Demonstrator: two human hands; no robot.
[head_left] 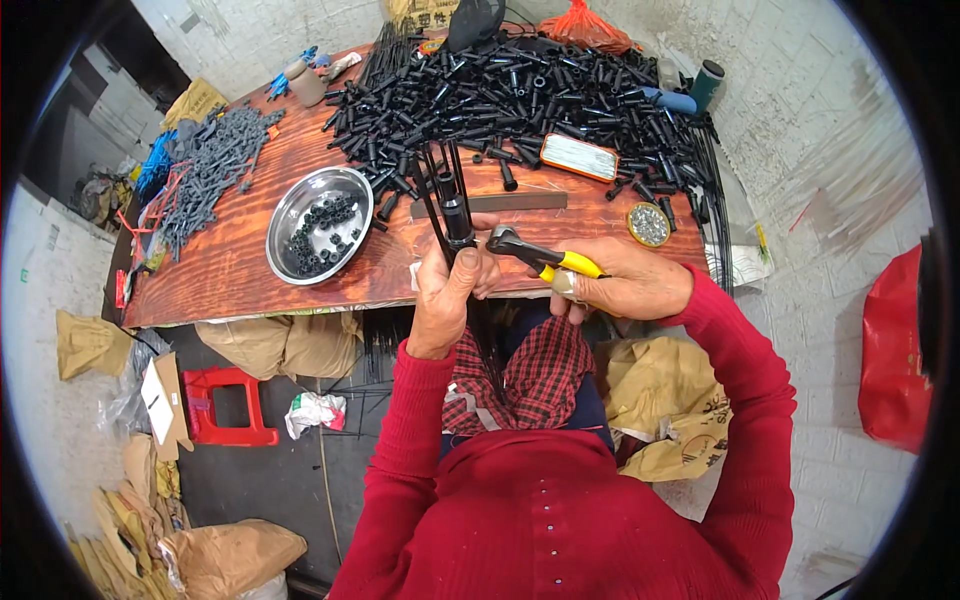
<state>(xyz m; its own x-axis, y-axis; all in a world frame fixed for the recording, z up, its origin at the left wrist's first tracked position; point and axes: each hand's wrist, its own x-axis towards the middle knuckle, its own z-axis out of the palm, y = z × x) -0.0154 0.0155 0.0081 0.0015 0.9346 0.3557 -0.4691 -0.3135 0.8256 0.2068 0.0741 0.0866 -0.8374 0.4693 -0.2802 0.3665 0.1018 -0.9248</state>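
Note:
My left hand (442,298) is closed round a black tubular part (456,216) held upright, with several thin black rods (430,200) beside it that reach down toward my lap. In my right hand (635,278) is a pair of pliers (578,265) with yellow and black handles. Their metal head points left, close to the fingers of my left hand and the tube. Whether the jaws touch the tube I cannot tell. A pale wrap covers part of a right-hand finger.
Black tubes (470,100) are heaped across the back of the wooden table (215,290). Small black rings lie in a steel bowl (283,262). Around are grey parts (215,165), an orange-rimmed tray (580,158), a tub of small metal pieces (648,225) and a red stool (202,425).

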